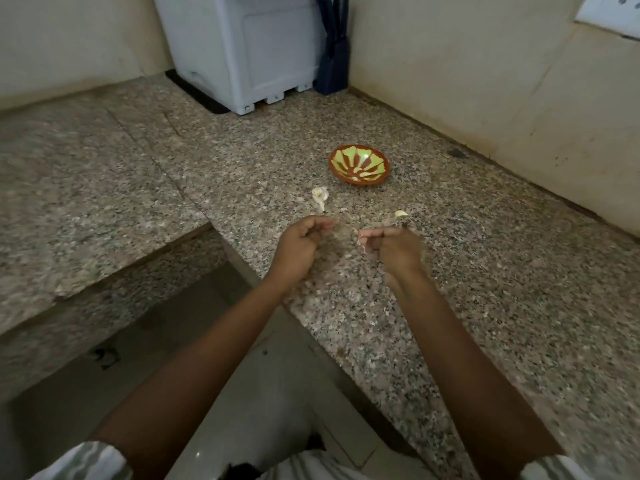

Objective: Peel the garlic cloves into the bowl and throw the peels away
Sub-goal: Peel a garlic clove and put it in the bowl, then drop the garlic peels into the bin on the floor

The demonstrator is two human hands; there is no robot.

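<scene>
A red bowl with a green-yellow pattern [359,164] stands on the granite counter [485,289], with a few pale cloves inside. In front of it my two hands hover close together. My right hand [394,249] pinches a pale garlic clove [362,242] at its fingertips. My left hand [300,241] has its fingers curled, and a faint, blurred scrap of garlic peel [341,232] stretches from it toward the clove. A garlic remnant with papery skin [320,197] lies just beyond my left hand. One loose clove [401,213] lies just beyond my right hand.
A white plastic appliance [242,50] and a dark blue object [334,53] stand in the far corner against the wall. The counter forms an L, its left wing [86,188] at my left. Below the edge is tiled floor [242,375].
</scene>
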